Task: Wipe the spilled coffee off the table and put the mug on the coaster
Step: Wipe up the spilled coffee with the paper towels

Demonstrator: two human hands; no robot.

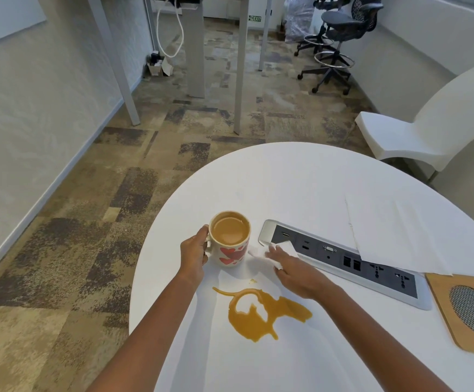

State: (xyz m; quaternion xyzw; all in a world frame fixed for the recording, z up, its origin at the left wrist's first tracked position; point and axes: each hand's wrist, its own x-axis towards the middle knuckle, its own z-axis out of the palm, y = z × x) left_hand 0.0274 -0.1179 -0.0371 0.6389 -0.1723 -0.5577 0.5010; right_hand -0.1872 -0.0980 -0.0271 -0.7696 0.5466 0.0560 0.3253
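Patterned brown carpet is seen to the left of and beyond a white oval tabletop, with grey desk legs and dark office stools farther back and a white chair just off the tabletop's far right edge. A broad bare stretch of tabletop is left between the far edge and the things.

A heart-printed mug, nearly full of milky coffee, is stood upright close to the left edge. Its handle is gripped by the left hand, fingers curled round it. Just beside the mug, a white tissue is pressed flat under the stretched fingers of the right hand; whether it is also pinched cannot be told. The tissue's far end is overlapped onto a recessed socket panel, which is run diagonally toward the right edge and partly covered by white paper sheets.

The coffee spill is spread between the two forearms, on the near side of the mug and apart from it. A wooden coaster with a mesh centre is laid at the right edge, well apart from the mug, beyond the panel's end.
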